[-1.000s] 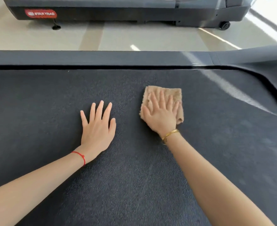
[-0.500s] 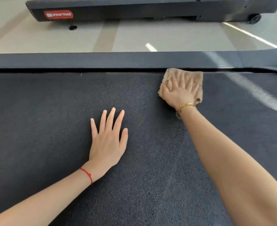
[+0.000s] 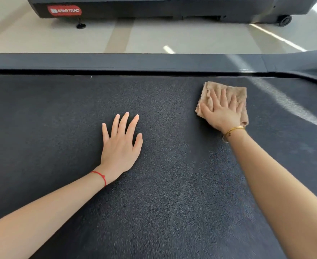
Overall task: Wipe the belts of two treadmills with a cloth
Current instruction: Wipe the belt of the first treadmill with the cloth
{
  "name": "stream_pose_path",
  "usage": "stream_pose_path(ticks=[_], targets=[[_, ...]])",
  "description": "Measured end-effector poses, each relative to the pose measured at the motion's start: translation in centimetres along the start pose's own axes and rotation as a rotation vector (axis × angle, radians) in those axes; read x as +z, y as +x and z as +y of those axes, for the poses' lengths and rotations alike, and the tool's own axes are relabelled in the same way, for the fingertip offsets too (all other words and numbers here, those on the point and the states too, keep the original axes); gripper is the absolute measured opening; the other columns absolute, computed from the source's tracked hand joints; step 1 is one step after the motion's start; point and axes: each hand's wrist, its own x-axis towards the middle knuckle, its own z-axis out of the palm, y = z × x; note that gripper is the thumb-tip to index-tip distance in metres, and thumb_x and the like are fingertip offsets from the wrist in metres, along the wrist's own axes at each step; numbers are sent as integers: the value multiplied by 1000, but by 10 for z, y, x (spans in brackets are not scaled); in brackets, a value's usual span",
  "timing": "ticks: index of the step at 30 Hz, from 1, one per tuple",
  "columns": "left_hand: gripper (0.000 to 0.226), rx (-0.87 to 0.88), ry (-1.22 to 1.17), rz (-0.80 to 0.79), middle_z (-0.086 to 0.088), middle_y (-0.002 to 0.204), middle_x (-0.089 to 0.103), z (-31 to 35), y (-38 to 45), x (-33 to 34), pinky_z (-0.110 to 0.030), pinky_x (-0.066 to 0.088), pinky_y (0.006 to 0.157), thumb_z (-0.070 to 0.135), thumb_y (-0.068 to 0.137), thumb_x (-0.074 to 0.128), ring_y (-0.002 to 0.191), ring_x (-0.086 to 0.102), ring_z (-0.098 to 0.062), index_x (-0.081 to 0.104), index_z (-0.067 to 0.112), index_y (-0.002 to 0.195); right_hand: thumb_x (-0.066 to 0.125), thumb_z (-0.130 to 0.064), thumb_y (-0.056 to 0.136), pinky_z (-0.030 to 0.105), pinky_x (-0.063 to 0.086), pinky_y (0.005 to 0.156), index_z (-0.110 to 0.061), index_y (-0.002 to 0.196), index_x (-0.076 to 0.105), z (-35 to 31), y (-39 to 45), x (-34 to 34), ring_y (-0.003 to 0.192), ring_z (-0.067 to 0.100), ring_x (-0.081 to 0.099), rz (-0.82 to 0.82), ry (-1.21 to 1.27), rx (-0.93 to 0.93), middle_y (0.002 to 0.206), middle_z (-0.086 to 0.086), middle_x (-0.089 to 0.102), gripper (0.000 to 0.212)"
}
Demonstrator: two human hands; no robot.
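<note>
A dark textured treadmill belt (image 3: 60, 118) fills most of the view. My right hand (image 3: 222, 113), with a gold bracelet at the wrist, presses flat on a folded tan cloth (image 3: 235, 93) near the belt's far right side. The fingers are spread over the cloth and cover most of it. My left hand (image 3: 120, 144), with a red string at the wrist, lies palm down on the belt's middle, fingers apart and holding nothing. A second treadmill (image 3: 154, 7) with a red logo stands across the floor at the top.
A smooth dark side rail (image 3: 116, 61) borders the belt's far edge and curves down at the right. Beyond it lies pale tiled floor (image 3: 191, 38). The second treadmill rests on a small foot (image 3: 80, 25) and a wheel (image 3: 284, 20).
My right hand slid the cloth away to the belt's far edge, then back toward me and further right. My left hand stayed planted on the belt.
</note>
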Motion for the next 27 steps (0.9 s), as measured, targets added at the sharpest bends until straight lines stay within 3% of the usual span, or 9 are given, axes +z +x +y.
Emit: stream_pose_path(ticks=[9, 15, 18, 27], targets=[[54, -4, -84, 42, -4, 163, 22, 5, -9, -6, -57, 5, 121, 35, 104, 32, 152, 11, -25, 26, 24, 156, 21, -64, 98, 47, -13, 120, -44, 155, 3, -24, -156, 42, 151, 25, -12, 46, -37, -285, 164, -13, -8, 63], [54, 25, -69, -28, -3, 164, 18, -2, -31, -18, -57, 7, 121, 33, 105, 32, 152, 9, -24, 23, 22, 157, 24, -63, 97, 51, -12, 120, -43, 155, 3, 40, -154, 16, 151, 28, -13, 9, -4, 9, 165, -9, -10, 65], [55, 15, -88, -42, -2, 165, 14, -4, -55, -18, -56, 3, 122, 35, 105, 30, 152, 5, -23, 19, 22, 157, 25, -60, 98, 53, -14, 118, -40, 156, 4, 25, -171, 21, 150, 32, -13, 12, 37, 72, 165, -6, -10, 66], [56, -11, -57, 4, -2, 165, 13, -1, -71, -10, -57, 2, 121, 36, 104, 27, 152, 4, -23, 17, 23, 157, 28, -61, 98, 51, -9, 121, -39, 156, 8, -37, -294, 67, 151, 30, -10, 90, -50, -274, 165, -7, -2, 65]])
